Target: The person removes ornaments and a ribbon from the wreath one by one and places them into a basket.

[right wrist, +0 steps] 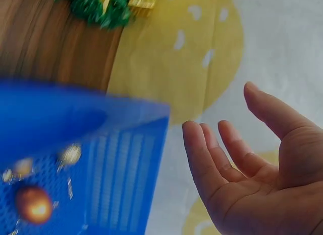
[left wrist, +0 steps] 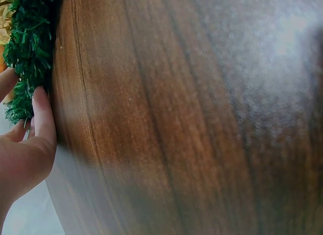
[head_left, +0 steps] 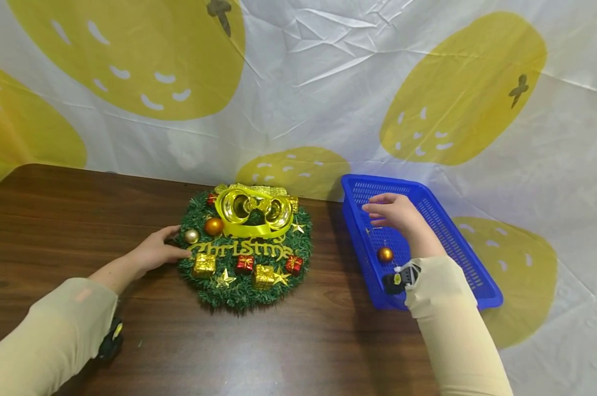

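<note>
Head view: left hand at the wreath's edge, right hand over the blue basket

A green wreath (head_left: 231, 297) lies on the brown table (head_left: 219, 355), left of the blue basket (head_left: 359, 245). The person's left hand (head_left: 155, 252) touches its left side, thumb and fingers parted along the edge; the foliage covers the fingertips, so whether they pinch it cannot be told. The left wrist view catches only a strip of the wreath, cut off by the frame's left border, and part of the hand.

The right hand (head_left: 399, 214) is over the basket, its fingers loosely bent and, in the right wrist view, spread well apart from the thumb. Hand and sleeve (head_left: 456, 324) screen part of the basket's inside. A copper ball (head_left: 385, 254) shows beside the wrist; the right wrist view adds a gold ball (right wrist: 70, 154) and smaller pieces too blurred to name. The near basket wall smears across that view, and the wreath is cropped at its top.

On the wreath, a yellow ribbon (head_left: 248, 229) with shiny gold cups (head_left: 241, 205) covers most of the line above "Christmas" (head_left: 229, 250), leaving it unreadable. An orange ball (head_left: 213, 226) and a pale gold ball (head_left: 191, 236) sit near the left hand. Behind, a wrinkled cloth (head_left: 328, 110) runs out of frame.
</note>
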A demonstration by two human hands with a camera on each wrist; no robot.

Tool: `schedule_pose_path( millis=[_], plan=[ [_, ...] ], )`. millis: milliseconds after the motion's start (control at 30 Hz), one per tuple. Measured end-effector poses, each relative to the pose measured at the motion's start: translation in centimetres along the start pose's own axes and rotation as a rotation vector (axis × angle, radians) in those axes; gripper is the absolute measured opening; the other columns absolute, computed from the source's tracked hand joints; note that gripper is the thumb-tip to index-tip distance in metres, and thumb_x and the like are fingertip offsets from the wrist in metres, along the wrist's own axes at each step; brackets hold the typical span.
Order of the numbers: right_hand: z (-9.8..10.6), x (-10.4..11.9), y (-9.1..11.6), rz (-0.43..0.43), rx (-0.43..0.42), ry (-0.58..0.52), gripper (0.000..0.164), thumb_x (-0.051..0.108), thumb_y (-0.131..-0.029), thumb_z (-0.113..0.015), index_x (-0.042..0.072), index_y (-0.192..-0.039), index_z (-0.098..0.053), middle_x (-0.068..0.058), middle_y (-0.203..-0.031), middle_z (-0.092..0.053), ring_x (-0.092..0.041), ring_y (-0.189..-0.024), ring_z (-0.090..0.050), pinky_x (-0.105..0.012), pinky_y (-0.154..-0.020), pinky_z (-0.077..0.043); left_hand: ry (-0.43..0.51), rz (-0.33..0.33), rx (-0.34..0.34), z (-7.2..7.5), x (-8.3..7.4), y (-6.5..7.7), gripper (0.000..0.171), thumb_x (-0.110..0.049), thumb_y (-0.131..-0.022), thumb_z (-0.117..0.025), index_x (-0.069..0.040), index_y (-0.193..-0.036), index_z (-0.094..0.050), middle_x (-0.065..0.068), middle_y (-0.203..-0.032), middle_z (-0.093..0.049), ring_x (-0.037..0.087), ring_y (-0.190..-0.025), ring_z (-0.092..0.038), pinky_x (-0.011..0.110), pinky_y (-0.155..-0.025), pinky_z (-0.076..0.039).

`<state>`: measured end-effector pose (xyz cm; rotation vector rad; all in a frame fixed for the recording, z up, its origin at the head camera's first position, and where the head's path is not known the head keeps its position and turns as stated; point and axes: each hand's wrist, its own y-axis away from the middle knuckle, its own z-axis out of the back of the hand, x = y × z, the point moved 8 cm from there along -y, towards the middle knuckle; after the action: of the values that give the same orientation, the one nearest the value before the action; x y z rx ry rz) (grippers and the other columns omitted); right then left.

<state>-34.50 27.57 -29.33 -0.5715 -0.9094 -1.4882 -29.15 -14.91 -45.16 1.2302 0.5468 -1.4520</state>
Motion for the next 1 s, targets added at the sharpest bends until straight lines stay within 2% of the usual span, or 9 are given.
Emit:
schedule_pose_path(
  millis=[67,167,300,433,533,1000],
  plan=[
    [-0.6,0.8,0.0,0.022,-0.009,0.000,0.051,0.016,-0.090,-0.061,-0.012,-0.129,-0.043,-0.020,-0.120,-0.055,-0.007,-0.084,-0.061,-0.028,-0.086,-0.056,0.003,-0.002,0.002,0.0,0.0,0.0,0.091,-0.025,-0.091,-0.061,0.007,-0.148,0.003,0.038,-0.148,-0.006,0.046,-0.125,-0.041,0.048,-0.100,-0.045],
    [-1.3,2.0,0.1,0.061,-0.027,-0.017,0.050,0.015,-0.090,-0.061,-0.011,-0.129,-0.045,-0.025,-0.125,-0.053,-0.006,-0.086,-0.062,-0.026,-0.084,-0.056,0.002,-0.004,0.003,0.0,-0.1,0.1,0.091,-0.026,-0.091,-0.060,0.007,-0.148,0.003,0.038,-0.148,-0.006,0.046,-0.125,-0.042,0.048,-0.100,-0.046],
    [-2.1,3.5,0.2,0.104,-0.042,-0.030,0.050,0.016,-0.089,-0.062,-0.009,-0.130,-0.046,-0.026,-0.128,-0.053,-0.004,-0.086,-0.061,-0.026,-0.084,-0.056,0.008,-0.007,0.005,0.0,-0.2,0.3,0.090,-0.025,-0.091,-0.060,0.007,-0.148,0.003,0.038,-0.148,-0.006,0.045,-0.125,-0.043,0.048,-0.100,-0.046],
    [-3.1,4.7,0.3,0.107,-0.028,-0.049,0.053,0.018,-0.089,-0.063,-0.003,-0.135,-0.044,-0.023,-0.132,-0.052,-0.024,-0.107,-0.061,-0.035,-0.094,-0.052,0.014,-0.007,0.005,-0.1,-0.2,0.4,0.090,-0.025,-0.091,-0.060,0.007,-0.148,0.003,0.038,-0.148,-0.006,0.045,-0.125,-0.042,0.048,-0.100,-0.046],
    [-3.9,5.5,0.3,0.124,-0.020,-0.082,0.053,0.017,-0.090,-0.062,-0.003,-0.135,-0.044,-0.024,-0.132,-0.052,-0.031,-0.114,-0.057,-0.040,-0.096,-0.051,0.016,-0.007,0.004,-0.1,-0.2,0.4,0.090,-0.024,-0.091,-0.060,0.007,-0.147,0.002,0.038,-0.148,-0.007,0.045,-0.126,-0.041,0.047,-0.100,-0.046],
    [-7.8,7.9,0.2,0.144,-0.005,-0.141,0.053,0.017,-0.088,-0.066,0.001,-0.134,-0.047,-0.018,-0.130,-0.054,-0.034,-0.108,-0.060,-0.037,-0.092,-0.053,0.010,-0.009,-0.002,0.1,-0.1,0.1,0.091,-0.025,-0.091,-0.061,0.007,-0.148,0.001,0.038,-0.148,-0.008,0.045,-0.125,-0.042,0.047,-0.100,-0.046]
  ],
)
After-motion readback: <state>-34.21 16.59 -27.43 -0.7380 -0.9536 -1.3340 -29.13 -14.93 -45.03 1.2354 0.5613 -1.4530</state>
